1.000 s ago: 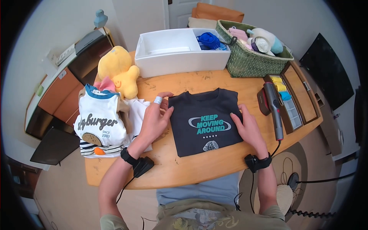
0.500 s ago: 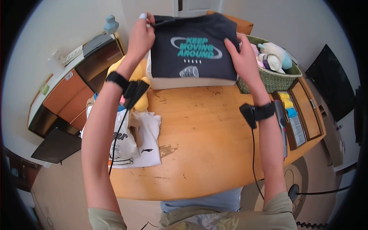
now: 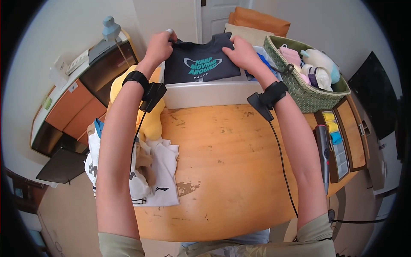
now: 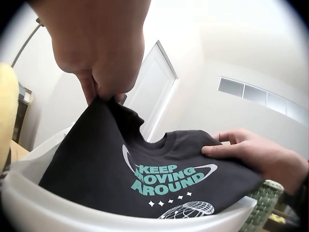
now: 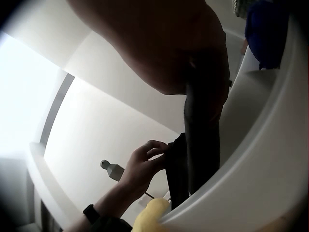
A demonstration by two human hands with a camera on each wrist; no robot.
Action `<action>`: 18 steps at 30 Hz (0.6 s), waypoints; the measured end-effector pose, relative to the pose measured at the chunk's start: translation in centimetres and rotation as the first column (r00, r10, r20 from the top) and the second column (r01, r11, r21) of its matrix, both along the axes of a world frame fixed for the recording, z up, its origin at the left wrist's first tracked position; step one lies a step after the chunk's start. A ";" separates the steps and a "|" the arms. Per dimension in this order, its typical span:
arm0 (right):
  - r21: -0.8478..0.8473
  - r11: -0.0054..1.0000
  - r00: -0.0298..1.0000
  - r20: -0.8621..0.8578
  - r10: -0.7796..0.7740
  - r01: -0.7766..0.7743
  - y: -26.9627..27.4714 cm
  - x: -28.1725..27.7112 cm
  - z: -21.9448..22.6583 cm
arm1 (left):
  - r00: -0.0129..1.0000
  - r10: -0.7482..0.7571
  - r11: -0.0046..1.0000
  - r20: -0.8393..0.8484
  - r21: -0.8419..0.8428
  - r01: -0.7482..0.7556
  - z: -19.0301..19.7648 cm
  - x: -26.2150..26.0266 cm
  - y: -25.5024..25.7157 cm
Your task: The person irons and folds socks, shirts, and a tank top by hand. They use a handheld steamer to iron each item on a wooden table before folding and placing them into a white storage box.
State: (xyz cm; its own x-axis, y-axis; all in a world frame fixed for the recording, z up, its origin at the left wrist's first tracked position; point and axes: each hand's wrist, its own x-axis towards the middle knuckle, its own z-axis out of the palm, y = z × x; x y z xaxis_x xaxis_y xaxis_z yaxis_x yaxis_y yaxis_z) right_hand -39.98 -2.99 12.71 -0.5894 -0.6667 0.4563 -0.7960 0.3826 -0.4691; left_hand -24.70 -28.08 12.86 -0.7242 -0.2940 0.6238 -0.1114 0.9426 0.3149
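A dark grey folded T-shirt with "KEEP MOVING AROUND" printed on it is held up at its top by both hands. The left hand pinches its left shoulder; the right hand grips the right shoulder with the thumb over the front. The white box stands below, and the shirt's lower part hangs inside it, behind the front wall. In the left wrist view the shirt's bottom passes below the box's rim. Blue items sit in the box's right compartment, partly hidden by the right arm.
A yellow plush toy stands left of the box, with a pile of clothes in front. To the right are a green woven basket of soft toys, an open wooden case and a grey corded styling tool.
Both hands have lifted the folded T-shirt off the table and carried it forward to the white box. Since half a second ago, it has gone down partly inside the box.
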 end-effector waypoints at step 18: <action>0.432 0.870 0.966 0.008 0.259 -0.237 -0.8 0.2 -3.7 | 0.795 -0.050 0.968 0.605 -0.168 0.189 -3.8 0.1 1.1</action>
